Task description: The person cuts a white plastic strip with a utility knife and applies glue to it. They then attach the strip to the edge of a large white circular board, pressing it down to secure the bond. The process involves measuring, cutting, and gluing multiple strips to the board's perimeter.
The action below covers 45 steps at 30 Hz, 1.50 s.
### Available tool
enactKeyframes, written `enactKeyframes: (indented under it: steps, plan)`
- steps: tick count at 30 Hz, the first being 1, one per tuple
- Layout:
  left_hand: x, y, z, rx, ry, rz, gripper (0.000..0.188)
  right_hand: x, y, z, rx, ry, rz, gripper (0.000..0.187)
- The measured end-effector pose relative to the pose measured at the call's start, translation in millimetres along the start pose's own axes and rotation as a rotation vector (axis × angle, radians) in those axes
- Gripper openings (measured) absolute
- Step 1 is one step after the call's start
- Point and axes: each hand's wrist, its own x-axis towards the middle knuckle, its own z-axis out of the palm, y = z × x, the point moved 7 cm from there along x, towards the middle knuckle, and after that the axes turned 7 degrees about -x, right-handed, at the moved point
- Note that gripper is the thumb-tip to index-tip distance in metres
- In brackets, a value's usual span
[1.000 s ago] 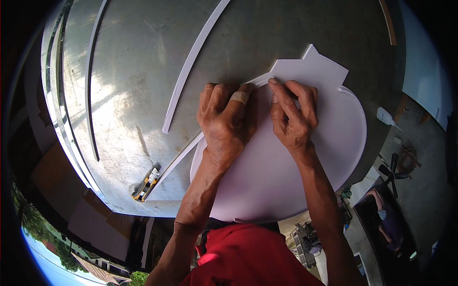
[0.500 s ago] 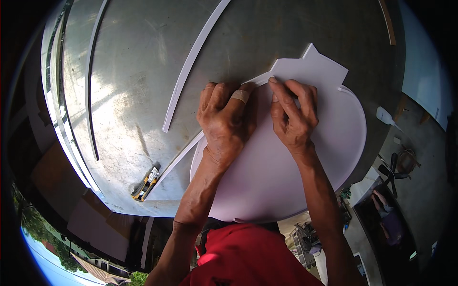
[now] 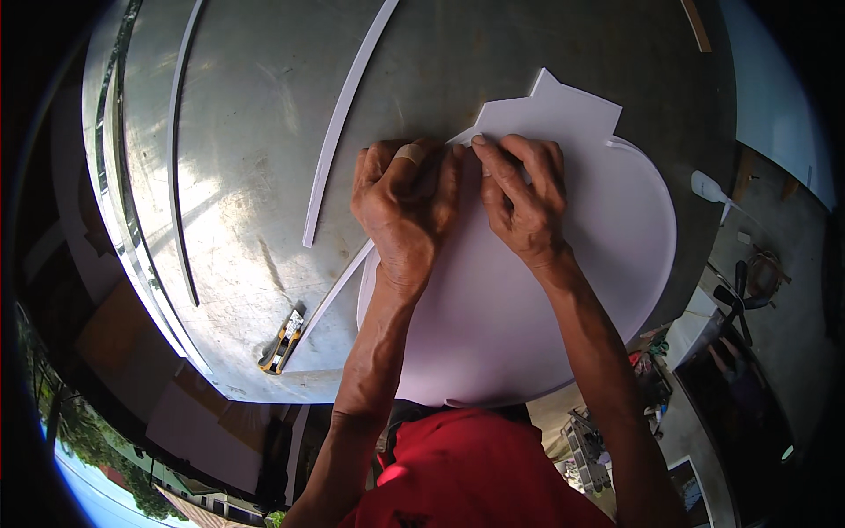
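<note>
A large rounded white board (image 3: 607,255) with a stepped, pointed top lies on the metal table in front of me. A thin white strip (image 3: 341,283) runs from beside the utility knife (image 3: 282,341) up under my left hand. My left hand (image 3: 400,207), a beige bandage round one finger, is closed on the strip at the board's upper left edge; its fingertips are partly hidden. Close beside it, my right hand (image 3: 525,198) pinches the strip along the same edge, just below the stepped corner. A raised white rim follows the board's right-hand curve.
Another white strip (image 3: 348,114) lies to the left of the board, and a narrow grey-white strip (image 3: 174,167) farther left. A white squeeze bottle (image 3: 709,187) with a thin nozzle is at the right. Bright sunlight glares off the table (image 3: 238,220).
The board's stepped top appears shifted slightly left and up. Both hands have moved a little left with it, still at the upper edge, and the left fingers have shifted their hold.
</note>
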Motion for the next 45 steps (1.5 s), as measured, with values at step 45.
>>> enactKeyframes:
  steps: [45]
  plan:
    - [9,-6,0,0.178,-0.014,0.109,0.027,-107,160,-176,0.363,-0.101,0.641,0.04]
